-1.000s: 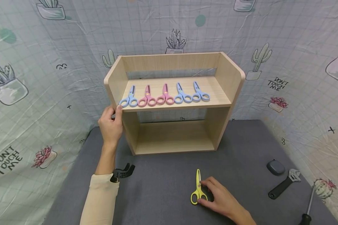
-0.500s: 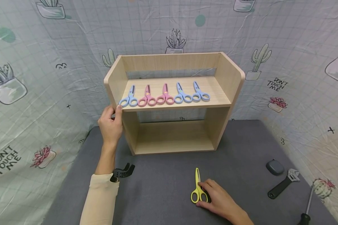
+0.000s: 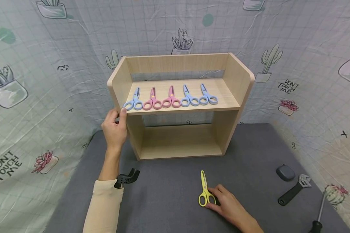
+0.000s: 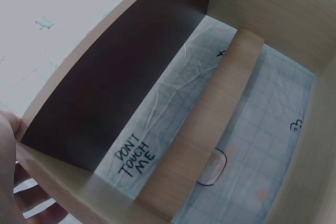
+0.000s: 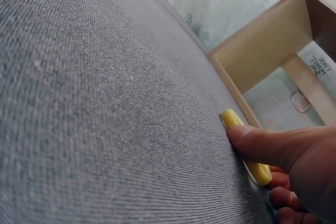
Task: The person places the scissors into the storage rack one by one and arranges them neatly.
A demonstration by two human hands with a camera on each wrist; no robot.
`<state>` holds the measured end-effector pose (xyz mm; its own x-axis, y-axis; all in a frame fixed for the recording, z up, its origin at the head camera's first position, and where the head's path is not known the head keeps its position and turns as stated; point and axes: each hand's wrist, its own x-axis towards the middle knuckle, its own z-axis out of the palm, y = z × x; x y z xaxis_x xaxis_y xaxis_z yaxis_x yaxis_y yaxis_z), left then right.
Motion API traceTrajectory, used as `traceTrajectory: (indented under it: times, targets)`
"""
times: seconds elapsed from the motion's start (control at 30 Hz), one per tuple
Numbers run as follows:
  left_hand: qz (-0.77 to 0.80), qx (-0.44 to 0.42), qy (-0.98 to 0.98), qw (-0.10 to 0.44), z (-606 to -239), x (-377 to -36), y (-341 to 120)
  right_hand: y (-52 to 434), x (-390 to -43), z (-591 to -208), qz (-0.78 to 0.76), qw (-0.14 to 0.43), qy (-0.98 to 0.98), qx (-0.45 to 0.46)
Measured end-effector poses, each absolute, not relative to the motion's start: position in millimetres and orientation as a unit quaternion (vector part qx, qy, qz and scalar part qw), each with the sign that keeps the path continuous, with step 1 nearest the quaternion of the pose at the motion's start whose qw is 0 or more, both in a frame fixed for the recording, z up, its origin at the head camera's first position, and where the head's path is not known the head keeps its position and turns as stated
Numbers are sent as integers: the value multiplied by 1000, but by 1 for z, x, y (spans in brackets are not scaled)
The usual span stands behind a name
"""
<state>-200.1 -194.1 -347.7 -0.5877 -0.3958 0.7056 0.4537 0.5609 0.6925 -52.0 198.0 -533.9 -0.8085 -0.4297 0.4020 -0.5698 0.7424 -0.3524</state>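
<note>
on grey mat, right hand (image 3: 227, 205) pinches yellow scissors (image 3: 204, 191); left hand (image 3: 114, 129) grips wooden shelf (image 3: 234, 76) side.

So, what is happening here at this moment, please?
A person is working at a small wooden shelf on a grey table. The left hand grips the shelf's left side panel. The right hand rests on the table with its fingers on the handles of yellow scissors lying flat there. Five more scissors, three blue and two pink, lie in a row on the upper board. A wrench lies at the table's right.
</note>
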Motion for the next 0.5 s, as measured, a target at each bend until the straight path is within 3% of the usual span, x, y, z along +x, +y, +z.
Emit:
traceTrajectory:
  times: [0.5]
  targets:
    - [-470, -16, -758, 452, -348, -202, -196, 200, -55, -521, 261, 53, -925, 270]
